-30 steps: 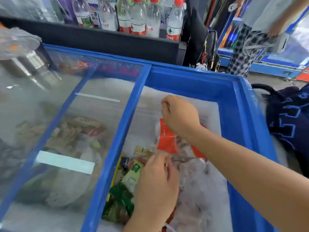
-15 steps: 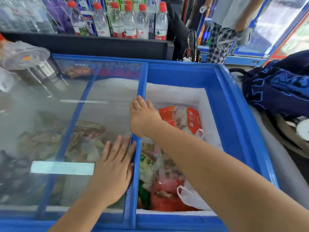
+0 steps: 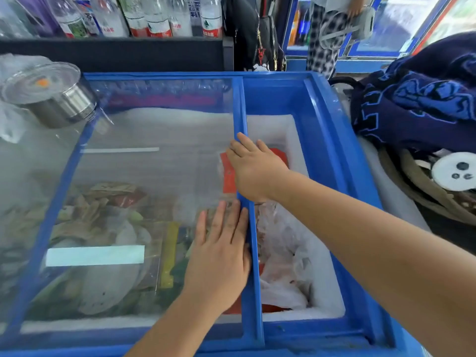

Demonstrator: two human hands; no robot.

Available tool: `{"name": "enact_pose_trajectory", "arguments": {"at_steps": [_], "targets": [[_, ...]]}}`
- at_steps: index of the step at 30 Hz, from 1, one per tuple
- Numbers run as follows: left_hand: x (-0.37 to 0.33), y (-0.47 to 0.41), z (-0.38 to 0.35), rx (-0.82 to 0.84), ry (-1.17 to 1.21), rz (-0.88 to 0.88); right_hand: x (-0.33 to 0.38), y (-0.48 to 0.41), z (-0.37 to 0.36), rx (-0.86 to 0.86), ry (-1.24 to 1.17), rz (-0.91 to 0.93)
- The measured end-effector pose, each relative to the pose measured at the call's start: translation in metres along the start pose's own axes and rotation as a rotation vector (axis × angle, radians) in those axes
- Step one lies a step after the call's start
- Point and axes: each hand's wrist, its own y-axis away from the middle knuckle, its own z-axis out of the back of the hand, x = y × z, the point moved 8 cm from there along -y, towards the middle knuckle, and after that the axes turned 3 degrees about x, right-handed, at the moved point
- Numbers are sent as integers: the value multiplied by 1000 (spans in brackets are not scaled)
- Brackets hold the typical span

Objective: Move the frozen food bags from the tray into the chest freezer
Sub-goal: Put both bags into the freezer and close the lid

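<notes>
The blue chest freezer [image 3: 332, 140] fills the view, with a sliding glass lid [image 3: 164, 161] covering most of it. A narrow gap stays uncovered at the right. My left hand [image 3: 221, 256] lies flat on the glass beside the lid's blue edge bar [image 3: 253, 266]. My right hand [image 3: 253, 168] presses against that bar farther back, fingers spread. In the gap lie a red and clear frozen food bag [image 3: 279, 153] and white plastic bags [image 3: 286, 258] on frost. More packets [image 3: 108, 202] show through the glass. No tray is in view.
A steel lidded pot [image 3: 51, 96] sits on the lid's far left. Water bottles [image 3: 154, 16] line a shelf behind. A dark blue patterned cloth [image 3: 417, 99] lies right of the freezer. A person in checked trousers [image 3: 322, 39] stands at the back.
Both hands left the bags inside the freezer and came up to the lid's edge bar. The lid has slid right, narrowing the uncovered gap.
</notes>
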Motion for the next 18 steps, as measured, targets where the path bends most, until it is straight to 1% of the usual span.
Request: {"name": "enact_pose_trajectory", "arguments": {"at_steps": [11, 15, 18], "targets": [[-87, -27, -5, -24, 120, -10, -83, 46, -15, 63, 46, -45], [-126, -40, -6, -69, 175, -25, -120, 66, -22, 89, 77, -92], [-151, -48, -11, -73, 194, -37, -145, 79, -27, 110, 66, -127]]}}
